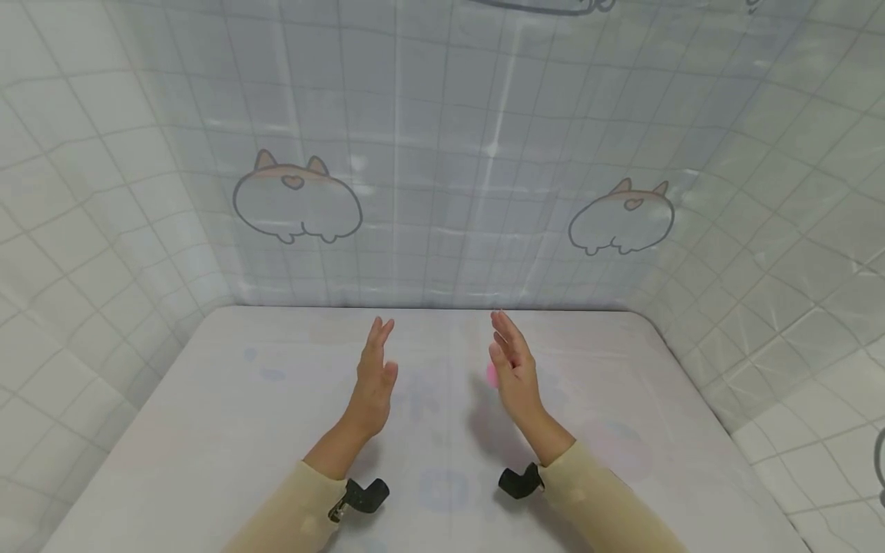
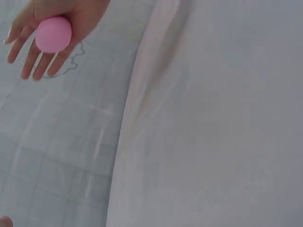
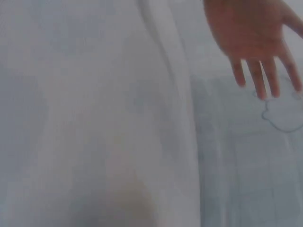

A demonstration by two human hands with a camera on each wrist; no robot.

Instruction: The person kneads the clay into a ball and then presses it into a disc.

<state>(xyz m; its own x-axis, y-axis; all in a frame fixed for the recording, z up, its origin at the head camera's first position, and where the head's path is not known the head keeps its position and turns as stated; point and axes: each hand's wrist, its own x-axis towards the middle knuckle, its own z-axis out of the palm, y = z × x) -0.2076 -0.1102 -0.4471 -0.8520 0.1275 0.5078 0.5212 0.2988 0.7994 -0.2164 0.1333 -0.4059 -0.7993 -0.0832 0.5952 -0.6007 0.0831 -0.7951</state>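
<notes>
Both hands are held up over the white table (image 1: 429,430), palms turned toward each other with a gap between them. The left hand (image 1: 373,388) has its fingers straight and nothing in it; the right wrist view shows its bare palm (image 3: 251,28). A small pink ball (image 1: 492,375) is at the palm side of the right hand (image 1: 518,380), partly hidden behind its thumb in the head view. From the left wrist view the whole ball (image 2: 53,34) shows in front of the right palm, whose fingers (image 2: 30,61) are extended and not curled round it.
A grid-patterned sheet with drawn animal shapes (image 1: 297,200) hangs behind the table, and similar tiled sheets (image 1: 781,307) stand on both sides. Black wrist devices (image 1: 369,496) sit at the cuffs of the pale sleeves (image 1: 286,511).
</notes>
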